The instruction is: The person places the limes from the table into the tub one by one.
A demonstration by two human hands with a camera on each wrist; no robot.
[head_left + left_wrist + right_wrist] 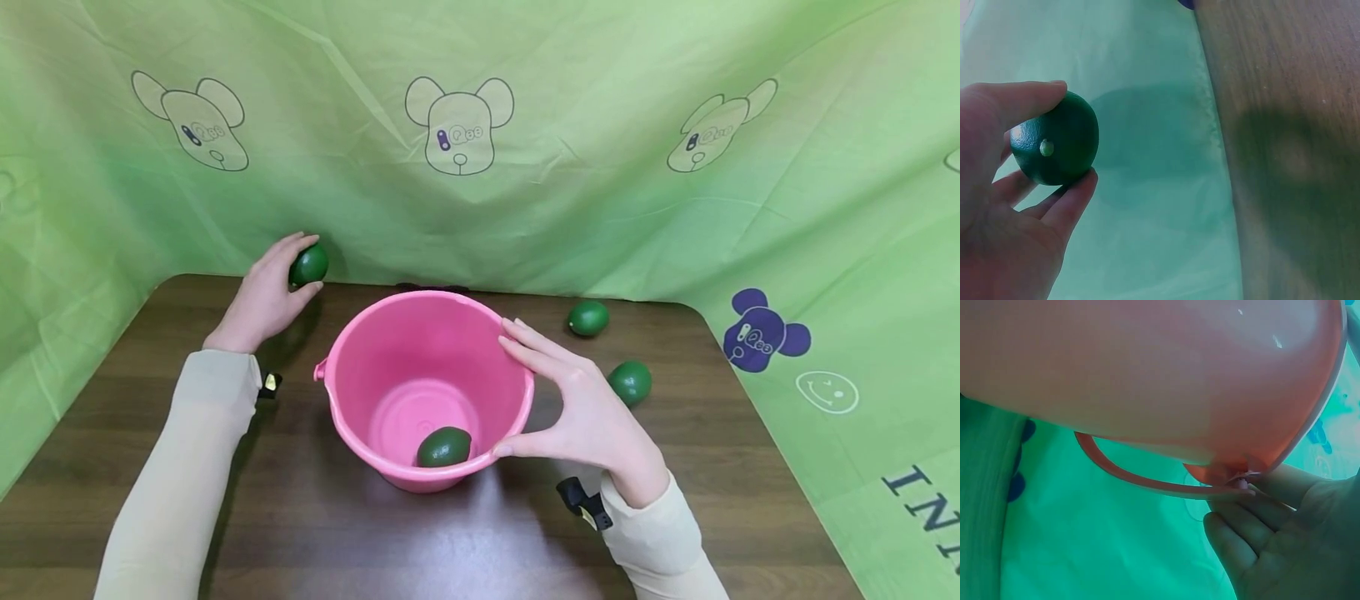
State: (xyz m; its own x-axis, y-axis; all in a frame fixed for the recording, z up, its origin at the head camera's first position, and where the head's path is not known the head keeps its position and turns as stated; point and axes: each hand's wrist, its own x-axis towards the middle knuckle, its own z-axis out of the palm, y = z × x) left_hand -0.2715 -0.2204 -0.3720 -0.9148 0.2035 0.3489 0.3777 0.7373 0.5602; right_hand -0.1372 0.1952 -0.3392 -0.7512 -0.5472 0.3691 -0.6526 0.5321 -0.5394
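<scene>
My left hand grips a dark green lime at the back left, above the table's far edge. In the left wrist view, thumb and fingers close around this lime, its pale stem nub showing. A pink bucket stands upright mid-table with one lime at its bottom. My right hand holds the bucket's right rim, thumb toward the front and fingers farther back. Beside those fingers, in the right wrist view, is the hinge of the bucket's handle.
Two more limes lie right of the bucket: one near the back edge, the other just behind the right hand. A green printed cloth hangs behind the wooden table and along both sides.
</scene>
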